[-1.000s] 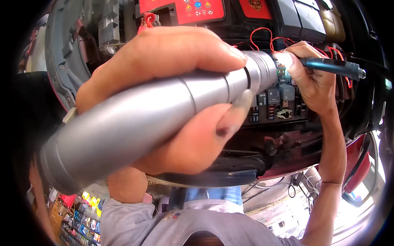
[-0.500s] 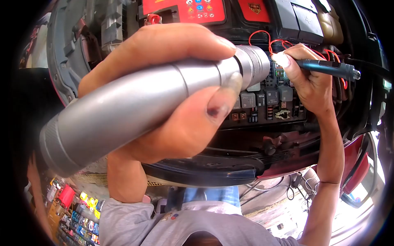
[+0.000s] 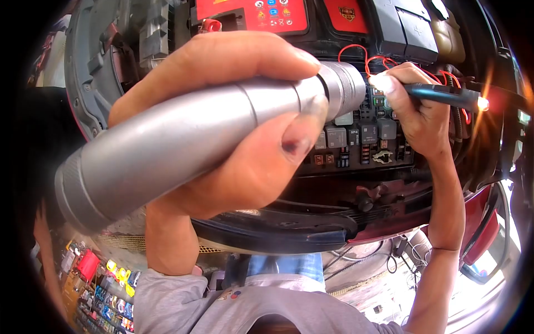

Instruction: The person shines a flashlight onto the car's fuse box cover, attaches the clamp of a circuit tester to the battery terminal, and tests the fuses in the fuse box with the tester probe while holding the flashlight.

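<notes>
My left hand [image 3: 239, 183] is wrapped round a silver metal flashlight [image 3: 167, 142], close to the camera, its knurled head aimed toward my right hand. In my right hand [image 3: 425, 125] is a dark pen-shaped test light [image 3: 445, 96], and its bulb end glows orange at the right. A thin red wire [image 3: 353, 47] runs near the right fingers. Below them lies the fuse box [image 3: 400, 161], with several relays and coloured fuses. The right fingertips are over its upper part; I cannot see the tester's point or whether it touches a fuse.
A red-topped battery [image 3: 267, 14] sits behind the fuse box, a grey terminal cover [image 3: 411, 33] beside it. The car's front edge [image 3: 278, 231] runs between my body and the engine bay. At lower left are several colourful items [image 3: 111, 298] and part of another person's arm [image 3: 47, 250].
The test light's bulb, unlit before, now glows orange. Both hands stay almost in place, and the flashlight's rear end has risen slightly.
</notes>
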The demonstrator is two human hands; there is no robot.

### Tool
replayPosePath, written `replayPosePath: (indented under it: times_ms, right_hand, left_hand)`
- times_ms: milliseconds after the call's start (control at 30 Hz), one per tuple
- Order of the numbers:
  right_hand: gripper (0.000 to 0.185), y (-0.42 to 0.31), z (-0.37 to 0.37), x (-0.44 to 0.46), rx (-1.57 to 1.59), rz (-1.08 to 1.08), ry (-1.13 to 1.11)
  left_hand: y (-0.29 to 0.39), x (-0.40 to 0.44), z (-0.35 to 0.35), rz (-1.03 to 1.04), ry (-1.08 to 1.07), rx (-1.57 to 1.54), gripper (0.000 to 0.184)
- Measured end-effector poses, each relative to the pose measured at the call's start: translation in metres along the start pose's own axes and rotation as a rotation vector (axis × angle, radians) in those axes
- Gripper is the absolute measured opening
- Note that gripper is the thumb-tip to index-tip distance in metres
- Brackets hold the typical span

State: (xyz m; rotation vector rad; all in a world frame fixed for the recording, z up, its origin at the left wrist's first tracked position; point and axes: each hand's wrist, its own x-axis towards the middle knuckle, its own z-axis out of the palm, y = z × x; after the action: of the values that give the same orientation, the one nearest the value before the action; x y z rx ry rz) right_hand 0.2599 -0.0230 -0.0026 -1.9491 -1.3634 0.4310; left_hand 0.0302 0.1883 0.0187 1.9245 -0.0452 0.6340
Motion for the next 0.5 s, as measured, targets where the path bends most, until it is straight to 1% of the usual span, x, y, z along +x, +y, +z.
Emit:
replayPosePath:
  times_ms: [200,300,500]
  right_hand:
    - [0.017,-0.0058,0.0005,0.0009,0.004,0.058,0.049]
    - [0.018,-0.0019,0.001,0.0006,-0.011,0.014,0.052]
    - [0.018,-0.0019,0.0021,-0.0018,0.024,0.084,0.06]
  left_hand:
    - [-0.0028,-0.0053,0.0085,0.003,0.058,-0.016,0.04]
    - [-0.0025,-0.0054,0.0098,0.004,0.062,-0.014,0.04]
    - [-0.0022,-0.0056,0.0029,-0.01,0.068,-0.004,0.04]
